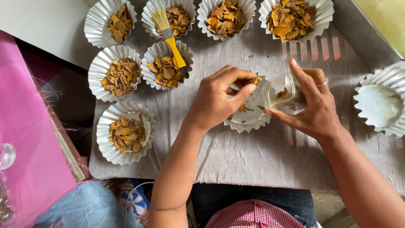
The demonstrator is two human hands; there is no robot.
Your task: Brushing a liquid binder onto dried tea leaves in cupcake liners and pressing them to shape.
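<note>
we are looking down at our own two hands working over a tabletop (253, 160) covered with a wrinkled grey cloth; our right hand (314, 105) is wrapping its fingers and thumb around a small clear container (284, 93), tilting it on its side with its mouth facing left toward a white fluted paper cup (249, 112) lying just beside it, and a few orange-brown dried pieces are sitting inside the container; our left hand (219, 99) is hovering over that same paper cup with thumb and fingertips pressed together, pinching a small dried piece (255, 80) right at the mouth of the container, while a few more bits are lying in the cup under the hand; around us, seven more white fluted cups are sitting filled with dried orange-brown slices (291, 19), four in a row along the far edge, two in the middle on the left, and one nearer to us on the left (125, 133); a small brush with a yellow handle (171, 40) is lying across two of the far cups, bristles pointing away from us; at the right edge a nearly empty fluted cup (379, 103) is sitting well apart from the hands; a pink sheet (25, 139) is lying off to the left of the tabletop
</note>
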